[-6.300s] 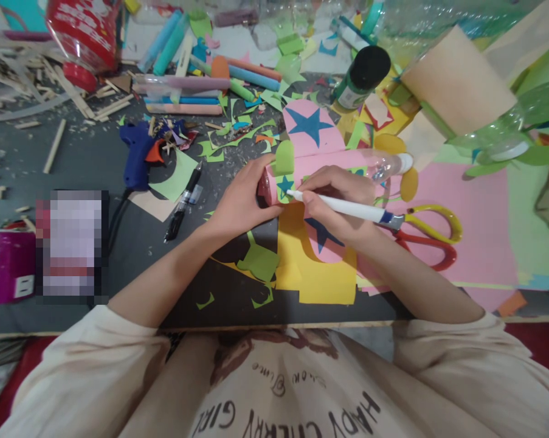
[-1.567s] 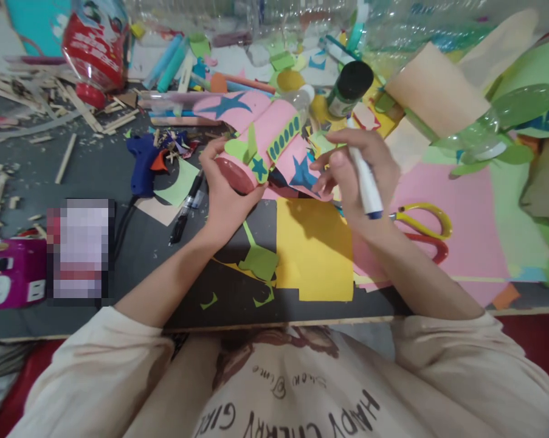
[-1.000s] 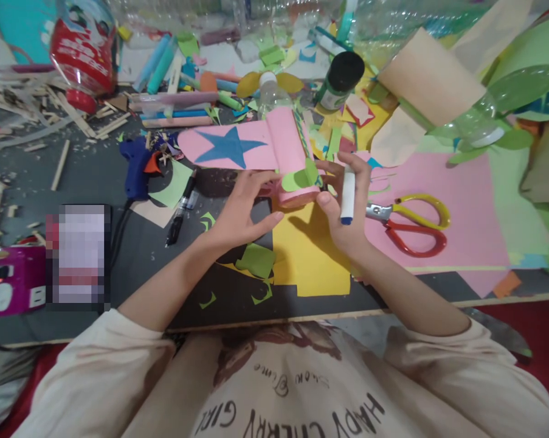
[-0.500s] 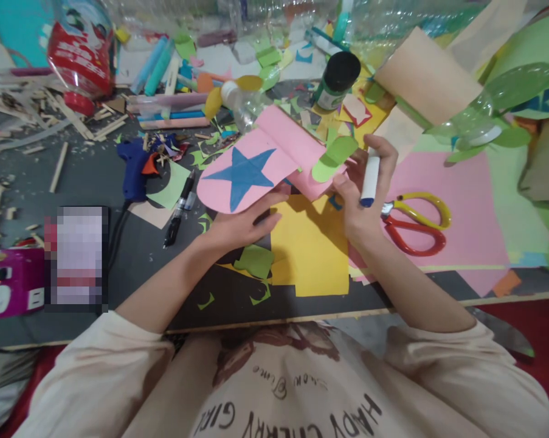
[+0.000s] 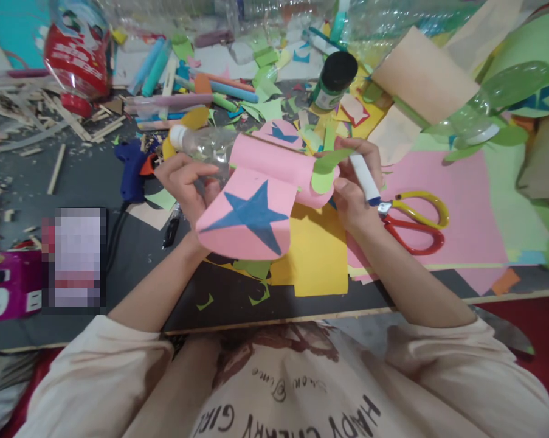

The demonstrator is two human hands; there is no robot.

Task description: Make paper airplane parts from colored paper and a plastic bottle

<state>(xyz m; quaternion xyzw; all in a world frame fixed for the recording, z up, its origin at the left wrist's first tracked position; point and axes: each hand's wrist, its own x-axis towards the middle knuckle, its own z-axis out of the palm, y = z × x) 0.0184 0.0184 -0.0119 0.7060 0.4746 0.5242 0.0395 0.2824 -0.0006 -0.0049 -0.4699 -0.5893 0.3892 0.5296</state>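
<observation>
One pink plane [image 5: 274,161] has turned between two hands [image 5: 355,204].

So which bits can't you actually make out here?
All in the head view:
- Marker's upper end: hidden by the right hand.
- Scissors' blades: hidden by the right hand.
- Left hand's grip: partly hidden by the pink wing.
- Device screen: blurred into blocks.
- Purple box: cut off by the left edge.

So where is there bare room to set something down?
The dark tabletop is bare between the black pen and the left forearm, and in a narrow strip below the yellow paper sheet. The far side, around the black-lidded green jar, is crowded.
</observation>
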